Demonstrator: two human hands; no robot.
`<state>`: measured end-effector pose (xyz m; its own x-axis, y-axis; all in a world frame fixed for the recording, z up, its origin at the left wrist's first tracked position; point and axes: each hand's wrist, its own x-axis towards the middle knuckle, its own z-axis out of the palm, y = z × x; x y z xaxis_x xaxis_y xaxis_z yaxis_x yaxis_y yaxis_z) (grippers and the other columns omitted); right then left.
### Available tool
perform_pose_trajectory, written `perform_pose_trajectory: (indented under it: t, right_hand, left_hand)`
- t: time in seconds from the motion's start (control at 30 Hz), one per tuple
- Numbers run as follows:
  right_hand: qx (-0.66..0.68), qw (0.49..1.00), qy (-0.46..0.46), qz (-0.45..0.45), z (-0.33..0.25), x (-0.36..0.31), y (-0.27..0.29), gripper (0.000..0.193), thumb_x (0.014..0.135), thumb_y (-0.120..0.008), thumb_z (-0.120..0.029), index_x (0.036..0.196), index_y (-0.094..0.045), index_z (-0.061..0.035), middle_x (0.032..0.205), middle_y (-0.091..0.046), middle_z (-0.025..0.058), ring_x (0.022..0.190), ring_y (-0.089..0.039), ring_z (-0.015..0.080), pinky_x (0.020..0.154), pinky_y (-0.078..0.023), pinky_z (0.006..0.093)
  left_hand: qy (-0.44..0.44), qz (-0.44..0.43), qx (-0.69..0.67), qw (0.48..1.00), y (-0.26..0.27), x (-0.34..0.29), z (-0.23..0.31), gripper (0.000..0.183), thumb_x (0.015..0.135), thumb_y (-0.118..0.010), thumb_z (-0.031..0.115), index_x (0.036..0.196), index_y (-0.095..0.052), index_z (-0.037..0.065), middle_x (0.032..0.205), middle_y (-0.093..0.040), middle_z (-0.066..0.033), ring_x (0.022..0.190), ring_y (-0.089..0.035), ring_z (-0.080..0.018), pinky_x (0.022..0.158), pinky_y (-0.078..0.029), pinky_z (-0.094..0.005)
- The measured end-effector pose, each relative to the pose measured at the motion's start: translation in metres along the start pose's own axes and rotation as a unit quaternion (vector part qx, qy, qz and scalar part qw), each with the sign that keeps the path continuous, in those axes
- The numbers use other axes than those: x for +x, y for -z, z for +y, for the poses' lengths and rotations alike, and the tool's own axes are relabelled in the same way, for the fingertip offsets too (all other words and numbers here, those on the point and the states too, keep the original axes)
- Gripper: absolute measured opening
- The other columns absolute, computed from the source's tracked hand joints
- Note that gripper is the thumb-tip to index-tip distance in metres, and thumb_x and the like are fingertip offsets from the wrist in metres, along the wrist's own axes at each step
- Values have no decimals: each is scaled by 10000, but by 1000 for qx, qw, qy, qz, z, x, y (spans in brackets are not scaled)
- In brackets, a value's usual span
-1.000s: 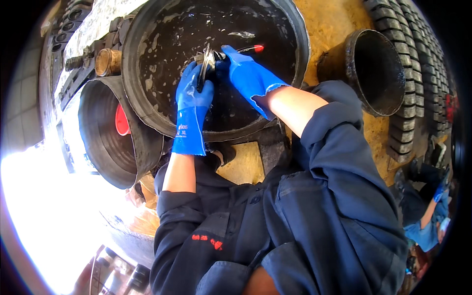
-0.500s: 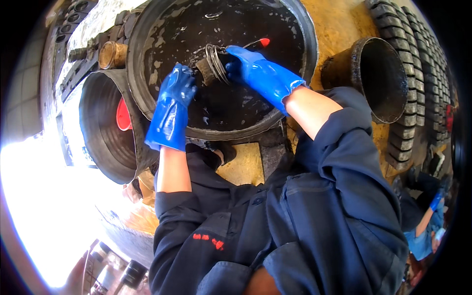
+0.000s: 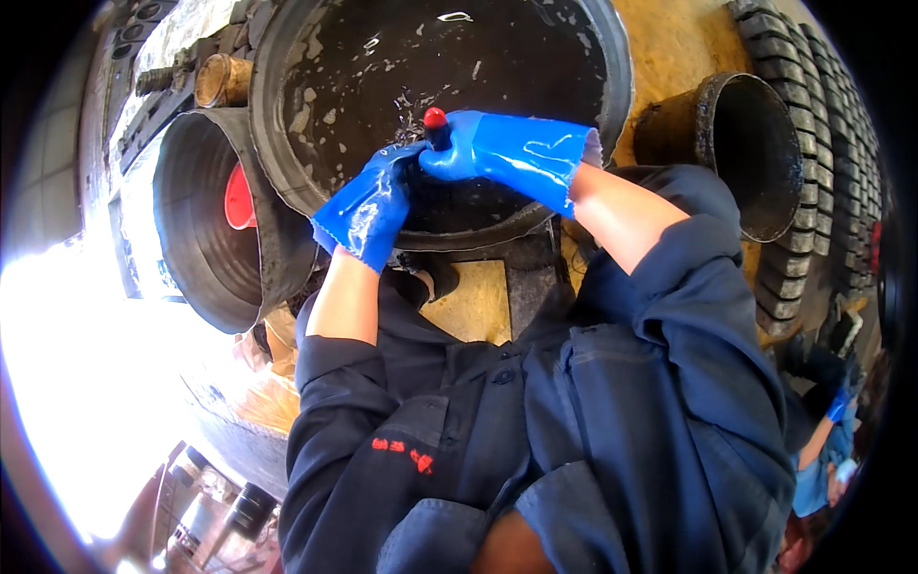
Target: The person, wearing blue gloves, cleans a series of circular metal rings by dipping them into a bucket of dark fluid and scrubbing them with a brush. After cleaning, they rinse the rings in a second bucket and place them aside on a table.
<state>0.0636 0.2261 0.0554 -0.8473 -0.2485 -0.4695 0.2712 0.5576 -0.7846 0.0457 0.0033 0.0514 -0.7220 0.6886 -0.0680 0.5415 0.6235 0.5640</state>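
Both of my hands wear long blue rubber gloves over a wide black tub (image 3: 564, 206) of dark, dirty liquid. My right hand (image 3: 469, 145) is closed round a dark handle with a red end (image 3: 435, 119), which sticks up from the fist, pointing away from me. What the tool's other end looks like is hidden. My left hand (image 3: 382, 187) meets the right one at the fingertips, its fingers curled. Whatever they grip lies out of sight under the gloves. Small splashes and bubbles (image 3: 411, 110) show on the liquid just beyond the hands.
To the left a dark bucket (image 3: 206, 258) lies tilted with a red piece (image 3: 239, 196) inside. A rusty can (image 3: 223, 80) stands behind it. On the right are an oily drum (image 3: 679, 124) and large tyres (image 3: 794, 172). Another person's blue-gloved hand (image 3: 840, 404) shows at far right.
My hands have come together and nearer to me. The ringed metal part seen between them is now hidden. The red-ended tool has swung from pointing right to standing up beside my right fist.
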Motion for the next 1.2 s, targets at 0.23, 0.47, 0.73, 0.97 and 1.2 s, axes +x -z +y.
perform_pose_trajectory:
  t: [0.23, 0.47, 0.73, 0.97, 1.2]
  right_hand:
    - [-104, 982, -131, 86, 9, 6, 30, 468, 862, -699, -470, 1099, -794, -79, 1019, -787, 179, 962, -755, 375, 891, -590, 456]
    - [93, 972, -155, 151, 39, 23, 27, 391, 900, -751, -436, 1076, -802, -90, 929, -786, 103, 800, -727, 261, 769, -577, 396]
    - [160, 981, 65, 93, 5, 20, 22, 364, 895, -735, -467, 1043, -807, -143, 956, -797, 80, 901, -736, 226, 853, -557, 373]
    - [104, 959, -114, 239, 44, 29, 42, 407, 915, -688, -516, 965, -809, -131, 852, -764, 109, 805, -727, 233, 765, -564, 364]
    - [236, 960, 68, 137, 19, 28, 38, 460, 901, -738, -522, 1128, -789, -124, 1040, -793, 126, 961, -737, 271, 882, -560, 375]
  left_hand:
    - [227, -81, -231, 943, -2, 7, -25, 511, 822, -665, -71, 1314, -709, 65, 1189, -738, -172, 1095, -706, -328, 961, -556, -393]
    - [374, -21, -337, 864, -2, 29, 4, 438, 901, -654, -34, 1334, -708, 10, 1129, -767, -112, 1004, -679, -205, 916, -530, -327]
    - [220, 42, -539, 812, -11, 27, -17, 426, 930, -695, -49, 1352, -683, -4, 1197, -758, -105, 1056, -707, -201, 948, -572, -351]
    - [223, 12, -605, 764, -2, 40, -7, 462, 912, -681, -124, 1366, -662, -37, 1245, -755, -105, 1102, -720, -213, 948, -606, -346]
    - [226, -5, -639, 735, -5, 38, -40, 478, 886, -700, -104, 1357, -662, -32, 1193, -765, -138, 989, -756, -240, 869, -624, -351]
